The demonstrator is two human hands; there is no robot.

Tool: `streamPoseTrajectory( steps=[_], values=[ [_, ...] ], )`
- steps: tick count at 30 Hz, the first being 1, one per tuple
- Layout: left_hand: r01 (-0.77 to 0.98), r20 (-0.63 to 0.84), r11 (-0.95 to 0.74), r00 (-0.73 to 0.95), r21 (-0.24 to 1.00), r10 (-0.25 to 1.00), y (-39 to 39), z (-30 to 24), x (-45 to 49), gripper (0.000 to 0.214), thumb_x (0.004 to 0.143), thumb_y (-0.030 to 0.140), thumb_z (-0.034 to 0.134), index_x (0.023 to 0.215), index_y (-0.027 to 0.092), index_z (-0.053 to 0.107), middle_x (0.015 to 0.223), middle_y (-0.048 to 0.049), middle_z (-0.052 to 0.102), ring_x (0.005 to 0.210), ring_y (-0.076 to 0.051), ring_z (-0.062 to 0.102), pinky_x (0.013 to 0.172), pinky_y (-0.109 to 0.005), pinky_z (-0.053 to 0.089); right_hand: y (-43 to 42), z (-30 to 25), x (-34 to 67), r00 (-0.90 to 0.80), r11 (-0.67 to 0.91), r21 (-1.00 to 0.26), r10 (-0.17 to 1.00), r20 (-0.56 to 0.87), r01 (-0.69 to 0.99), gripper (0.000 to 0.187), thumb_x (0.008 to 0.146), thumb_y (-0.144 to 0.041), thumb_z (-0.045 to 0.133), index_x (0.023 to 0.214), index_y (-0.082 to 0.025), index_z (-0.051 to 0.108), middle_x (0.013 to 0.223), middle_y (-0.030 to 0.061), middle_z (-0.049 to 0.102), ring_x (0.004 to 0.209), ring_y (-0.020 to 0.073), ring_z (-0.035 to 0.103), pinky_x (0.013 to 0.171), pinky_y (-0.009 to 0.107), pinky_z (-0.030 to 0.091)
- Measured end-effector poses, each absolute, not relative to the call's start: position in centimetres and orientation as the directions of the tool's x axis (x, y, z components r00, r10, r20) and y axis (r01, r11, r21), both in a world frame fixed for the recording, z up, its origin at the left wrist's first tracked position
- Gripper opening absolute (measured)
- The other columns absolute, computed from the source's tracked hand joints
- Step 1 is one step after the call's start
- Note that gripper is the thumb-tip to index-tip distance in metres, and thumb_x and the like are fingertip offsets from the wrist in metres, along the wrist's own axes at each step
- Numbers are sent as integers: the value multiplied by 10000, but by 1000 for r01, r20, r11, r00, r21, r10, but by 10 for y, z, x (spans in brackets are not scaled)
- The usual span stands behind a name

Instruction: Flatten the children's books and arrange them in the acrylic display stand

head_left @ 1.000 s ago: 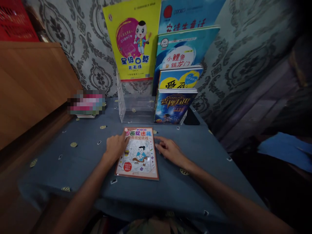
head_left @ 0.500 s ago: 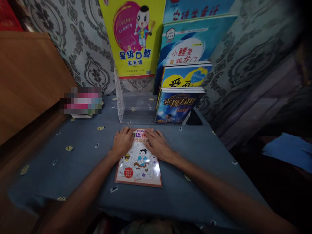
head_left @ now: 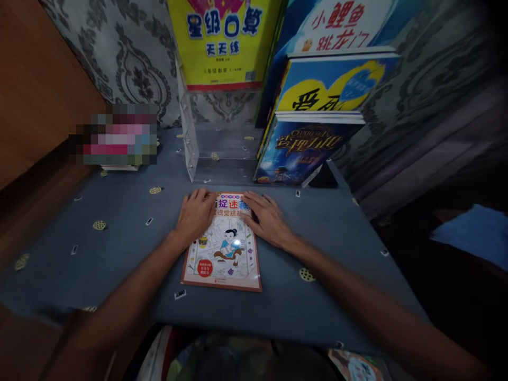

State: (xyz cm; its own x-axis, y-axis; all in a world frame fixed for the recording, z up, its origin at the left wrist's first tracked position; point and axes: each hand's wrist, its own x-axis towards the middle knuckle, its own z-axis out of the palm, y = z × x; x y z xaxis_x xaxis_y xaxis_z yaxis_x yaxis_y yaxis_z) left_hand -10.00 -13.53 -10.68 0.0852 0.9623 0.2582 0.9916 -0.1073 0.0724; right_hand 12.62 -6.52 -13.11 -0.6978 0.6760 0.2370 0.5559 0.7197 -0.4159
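A thin illustrated book [head_left: 222,259] lies flat on the blue-grey tablecloth, its cover showing a seated figure in blue. Over its upper left edge rests my left hand [head_left: 196,214], palm down with the fingers stretched away from me. My right hand [head_left: 270,219] lies on the upper right edge, fingers extended and thumb apart. Both hands touch the book without gripping it, and they cover part of its title.
Behind the book stands a clear acrylic rack [head_left: 222,170]. It holds a yellow workbook [head_left: 224,58], a blue-and-yellow book [head_left: 337,84] and a dark blue book [head_left: 305,148]. A blurred stack of books [head_left: 119,140] sits at the left. Tablecloth [head_left: 130,264] surrounds the book.
The view has tilted downward and come closer. My right hand has shifted outward to the right, so more of the book's title shows. The left hand stays at its edge.
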Motion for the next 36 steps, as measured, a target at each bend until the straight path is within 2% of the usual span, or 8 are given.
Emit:
streamPoseTrajectory(
  steps=[5,8,11,15,23,27,32,36],
  values=[
    [951,284,-282,238,127,929,-134,-111,-104,359,1032,323,433,1295,200,644,1282,-138,624,1182,-285,556,1102,-525,378,-68,-130,134,-718,727,-429,659,222,535,516,1004,-365,451,1468,-155,530,1564,162,493,1485,320,406,1218,611,284],
    [904,289,-394,337,168,896,-132,-114,-108,380,1039,384,438,1294,196,648,1320,-133,610,1212,-279,561,1089,-487,414,-73,-131,142,-758,751,-425,622,197,506,537,1011,-403,459,1491,-166,504,1593,160,453,1506,324,369,1227,614,269],
    [901,294,-397,337,175,895,-131,-115,-109,397,1041,412,435,1289,191,652,1316,-136,610,1215,-283,565,1082,-477,427,-76,-132,148,-783,766,-416,597,176,490,571,1010,-458,485,1526,-213,460,1624,128,413,1522,313,340,1237,607,252],
    [885,296,-420,355,198,887,-133,-114,-108,391,1045,370,418,1281,178,663,1312,-153,603,1236,-299,553,1095,-513,409,-77,-133,150,-787,767,-411,594,166,493,569,1022,-477,472,1522,-205,460,1631,119,404,1529,304,323,1248,593,236],
    [674,205,-656,627,341,751,-160,-96,-76,345,1031,303,425,1202,278,723,1208,-90,641,1138,-252,558,1032,-456,446,-76,-132,149,-796,777,-403,582,166,483,551,1034,-412,421,1542,-196,435,1639,116,392,1527,307,322,1235,600,248],
    [625,195,-713,693,316,694,-167,-92,-65,335,1029,331,448,1216,273,720,1222,-102,624,1103,-254,542,1017,-448,448,-76,-131,149,-796,781,-396,580,172,484,538,1029,-378,423,1529,-182,454,1634,120,399,1522,301,332,1245,577,237],
    [616,210,-747,719,249,663,-168,-92,-66,316,1032,317,460,1222,258,705,1203,-107,615,1095,-257,528,1008,-460,460,-77,-128,149,-807,794,-384,564,176,471,547,1016,-357,419,1521,-149,456,1623,167,402,1518,324,338,1221,606,265],
    [570,220,-768,742,291,633,-178,-90,-68,308,1031,301,477,1244,264,697,1274,-116,593,1156,-258,529,1058,-488,441,-77,-127,150,-814,803,-368,555,174,469,588,1005,-423,459,1524,-148,444,1631,182,382,1523,332,327,1222,610,262]
  ],
)
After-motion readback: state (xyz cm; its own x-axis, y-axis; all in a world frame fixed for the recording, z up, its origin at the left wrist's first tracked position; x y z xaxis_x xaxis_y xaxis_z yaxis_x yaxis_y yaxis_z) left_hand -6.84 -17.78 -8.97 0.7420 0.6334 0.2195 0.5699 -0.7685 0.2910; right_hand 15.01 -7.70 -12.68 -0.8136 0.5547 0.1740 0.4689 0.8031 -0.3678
